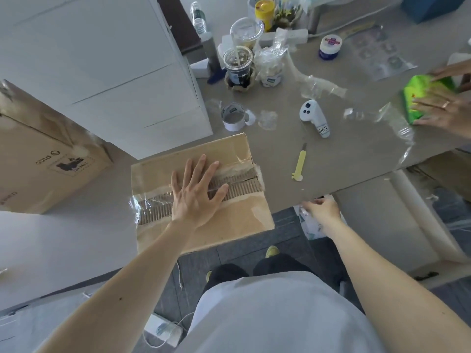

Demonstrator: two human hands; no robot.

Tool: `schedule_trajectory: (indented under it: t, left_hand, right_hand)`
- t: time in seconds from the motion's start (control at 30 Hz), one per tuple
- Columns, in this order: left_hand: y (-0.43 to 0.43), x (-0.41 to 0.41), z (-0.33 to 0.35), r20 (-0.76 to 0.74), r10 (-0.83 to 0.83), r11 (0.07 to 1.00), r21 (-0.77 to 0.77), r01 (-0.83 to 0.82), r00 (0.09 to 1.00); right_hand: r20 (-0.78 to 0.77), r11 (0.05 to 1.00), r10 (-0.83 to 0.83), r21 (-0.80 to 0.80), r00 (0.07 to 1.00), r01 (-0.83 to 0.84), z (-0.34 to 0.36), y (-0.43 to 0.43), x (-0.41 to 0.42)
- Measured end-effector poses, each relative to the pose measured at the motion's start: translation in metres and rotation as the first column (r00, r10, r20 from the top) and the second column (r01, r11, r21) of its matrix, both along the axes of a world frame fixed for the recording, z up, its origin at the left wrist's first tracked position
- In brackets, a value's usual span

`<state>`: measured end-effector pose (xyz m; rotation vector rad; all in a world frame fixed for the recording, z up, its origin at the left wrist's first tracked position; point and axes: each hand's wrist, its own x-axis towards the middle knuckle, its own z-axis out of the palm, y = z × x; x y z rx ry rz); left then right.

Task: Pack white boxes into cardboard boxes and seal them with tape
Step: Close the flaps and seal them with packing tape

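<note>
Right hand [322, 208] below the table [356, 154] edge, its grip obscured, perhaps on a white package [312, 229]; another person's hand [443, 110] is cropped at right.

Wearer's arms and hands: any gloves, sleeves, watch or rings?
Both arms are bare, no sleeves or gloves. Neither wrist has a watch. The left hand shows no ring; fingers of the right hand are partly hidden. The shirt is pale grey-white.

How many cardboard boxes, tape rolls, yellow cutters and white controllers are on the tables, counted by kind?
cardboard boxes: 2, the small taped box and the large printed box
tape roll: 1
yellow cutter: 1
white controller: 1
Total: 5
</note>
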<state>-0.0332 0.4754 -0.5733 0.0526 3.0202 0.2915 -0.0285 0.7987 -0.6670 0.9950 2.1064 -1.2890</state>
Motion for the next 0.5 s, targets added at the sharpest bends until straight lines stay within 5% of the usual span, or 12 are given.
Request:
schedule_trajectory:
  t: [0.23, 0.5]
  left_hand:
    - [0.002, -0.001, 0.0, -0.011, -0.001, 1.0, -0.003, 0.001, 1.0]
    - [0.002, -0.001, 0.0, -0.018, -0.002, 1.0, 0.004, 0.002, 1.0]
  right_hand:
    - [0.067, 0.992, 0.126, -0.001, 0.99, -0.127, 0.008, 0.009, -0.013]
    - [-0.15, 0.985, 0.169, 0.069, 0.974, -0.16, 0.044, -0.009, -0.01]
